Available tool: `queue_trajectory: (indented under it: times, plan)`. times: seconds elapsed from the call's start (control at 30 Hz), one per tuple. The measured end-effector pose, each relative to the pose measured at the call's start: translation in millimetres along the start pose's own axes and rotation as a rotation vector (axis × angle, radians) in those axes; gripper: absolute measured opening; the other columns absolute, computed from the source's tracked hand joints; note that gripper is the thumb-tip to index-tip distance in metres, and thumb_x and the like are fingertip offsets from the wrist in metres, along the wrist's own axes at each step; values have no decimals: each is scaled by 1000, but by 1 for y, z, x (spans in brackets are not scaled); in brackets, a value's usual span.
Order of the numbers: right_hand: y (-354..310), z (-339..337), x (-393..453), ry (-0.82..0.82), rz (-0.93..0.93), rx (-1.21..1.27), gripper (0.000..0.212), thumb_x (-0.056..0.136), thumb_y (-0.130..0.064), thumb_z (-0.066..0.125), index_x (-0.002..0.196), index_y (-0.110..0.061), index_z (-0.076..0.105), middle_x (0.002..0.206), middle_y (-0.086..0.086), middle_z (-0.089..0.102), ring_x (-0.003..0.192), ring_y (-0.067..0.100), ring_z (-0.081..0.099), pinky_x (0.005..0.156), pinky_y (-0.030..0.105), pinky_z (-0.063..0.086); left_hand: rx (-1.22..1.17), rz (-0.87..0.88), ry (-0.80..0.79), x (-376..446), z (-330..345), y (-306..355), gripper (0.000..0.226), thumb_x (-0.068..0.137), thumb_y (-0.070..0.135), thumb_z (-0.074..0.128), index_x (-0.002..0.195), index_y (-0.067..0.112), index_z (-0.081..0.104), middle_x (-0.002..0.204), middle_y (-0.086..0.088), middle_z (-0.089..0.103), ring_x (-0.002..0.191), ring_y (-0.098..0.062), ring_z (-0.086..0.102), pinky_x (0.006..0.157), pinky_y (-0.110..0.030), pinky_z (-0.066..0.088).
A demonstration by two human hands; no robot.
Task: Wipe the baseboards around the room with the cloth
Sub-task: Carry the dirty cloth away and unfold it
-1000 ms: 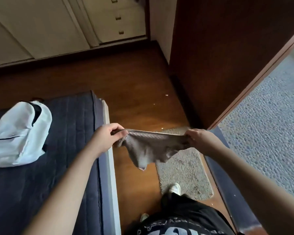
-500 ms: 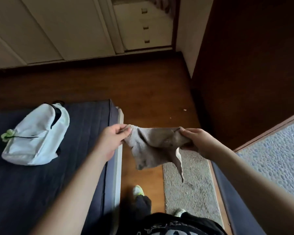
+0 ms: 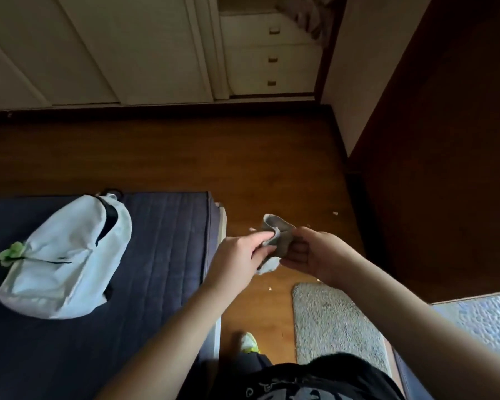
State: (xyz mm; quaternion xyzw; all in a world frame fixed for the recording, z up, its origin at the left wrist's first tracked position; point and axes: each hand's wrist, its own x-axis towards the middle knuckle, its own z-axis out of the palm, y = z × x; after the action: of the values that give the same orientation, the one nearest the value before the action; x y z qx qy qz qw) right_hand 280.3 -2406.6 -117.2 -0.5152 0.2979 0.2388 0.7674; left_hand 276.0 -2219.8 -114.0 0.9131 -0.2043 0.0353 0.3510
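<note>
Your left hand (image 3: pixel 243 255) pinched one side of the small grey woven cloth (image 3: pixel 277 241) while your right hand (image 3: pixel 309 255) curled round the other, bunching it between them. It looked light and limp, best gripped as a folded wad. The dark wooden baseboard (image 3: pixel 339 134) lay well beyond both hands.

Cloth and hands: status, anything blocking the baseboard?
Left hand and right hand both grip bunched cloth. Baseboard untouched. Floor ahead open; bed at left.
</note>
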Motion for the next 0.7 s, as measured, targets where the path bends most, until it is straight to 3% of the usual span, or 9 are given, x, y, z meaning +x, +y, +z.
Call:
queue_trajectory:
  times: [0.1,0.23,0.4,0.5,0.6,0.7]
  plan:
    - [-19,12,17,-13,-2,45,29,91,-7,58,68,-6,76,76,14,72,68,26,72,63,36,60,20,13,15,27,-8,-9,33,86,18,75,119,15,72,87,-2,77,64,-11,67,60,1,34]
    - [-46,13,42,2,0,134,18,96,-9,55,88,1,66,76,17,72,69,27,73,59,36,59,-5,11,-12,62,-3,-17,35,88,14,73,123,12,69,85,-3,77,58,4,53,54,5,32]
    - [-91,-5,79,-61,28,107,16,99,-12,56,93,-1,65,81,15,74,78,28,75,58,35,59,-54,-41,-83,111,17,-26,40,97,11,60,137,14,58,80,0,70,53,16,47,53,1,31]
    - [-126,-15,100,-92,72,92,15,98,-13,57,94,-2,65,80,15,74,78,27,75,57,34,59,-79,-68,-65,148,30,-27,41,100,17,53,141,17,54,91,-2,73,65,17,55,56,0,36]
    - [-163,-26,117,-134,101,94,14,99,-13,56,98,-2,66,84,15,75,82,26,75,59,33,59,-97,-95,-56,184,41,-24,47,99,35,43,144,23,48,113,3,71,92,10,61,70,-3,48]
    - [-196,-36,130,-170,107,53,14,99,-11,55,105,-2,64,90,15,76,80,25,75,61,34,60,-154,-142,-107,216,49,-19,55,94,56,41,145,37,37,131,16,57,120,7,50,85,-4,45]
